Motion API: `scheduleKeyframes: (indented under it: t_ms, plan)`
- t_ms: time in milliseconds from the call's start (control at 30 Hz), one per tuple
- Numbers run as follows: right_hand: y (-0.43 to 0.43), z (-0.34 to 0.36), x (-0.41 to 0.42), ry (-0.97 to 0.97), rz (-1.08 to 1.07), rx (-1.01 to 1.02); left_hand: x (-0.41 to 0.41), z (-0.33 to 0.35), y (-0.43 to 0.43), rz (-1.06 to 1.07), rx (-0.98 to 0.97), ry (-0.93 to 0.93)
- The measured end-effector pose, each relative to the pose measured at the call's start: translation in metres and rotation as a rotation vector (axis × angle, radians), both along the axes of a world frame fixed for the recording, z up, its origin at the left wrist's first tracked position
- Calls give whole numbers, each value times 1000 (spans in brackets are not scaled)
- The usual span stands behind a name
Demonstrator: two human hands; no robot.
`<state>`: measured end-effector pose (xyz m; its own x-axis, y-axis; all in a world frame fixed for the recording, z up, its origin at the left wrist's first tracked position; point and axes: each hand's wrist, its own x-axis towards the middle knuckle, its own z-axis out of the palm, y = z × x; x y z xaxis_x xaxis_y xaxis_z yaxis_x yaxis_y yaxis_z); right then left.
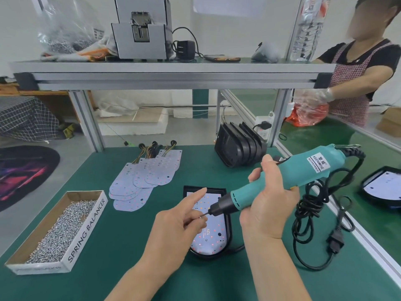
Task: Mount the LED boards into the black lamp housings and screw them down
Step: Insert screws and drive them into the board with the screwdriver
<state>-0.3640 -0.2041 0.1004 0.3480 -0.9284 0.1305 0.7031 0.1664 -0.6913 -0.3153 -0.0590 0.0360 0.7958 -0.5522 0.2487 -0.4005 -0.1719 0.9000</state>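
– Green bench mat (pixel 121 246), yes, but where's the work?
– At 6 o'clock: the white LED board (pixel 213 233) lies inside the black plastic lamp housing (pixel 229 224). My left hand (pixel 173 227) pinches 1 small silver screw (pixel 200 216) at the tip of the teal electric screwdriver (pixel 303 177), which my right hand (pixel 269 205) grips.
– Advice?
– Seat the screw square, then stand the screwdriver upright before triggering.
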Motion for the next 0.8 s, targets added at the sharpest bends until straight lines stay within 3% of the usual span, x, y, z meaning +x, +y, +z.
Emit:
scheduleKeyframes:
  t_ms: [333,600,800]
  plan:
    - [0,-2,0,18,-15,-35,0,-6,-2,21,24,-114]
    - [0,-8,8,108,-67,-65,-3,-8,-6,61,203,-452]
    - [-2,-11,15,98,-37,-70,0,-9,-6,76,238,-399]
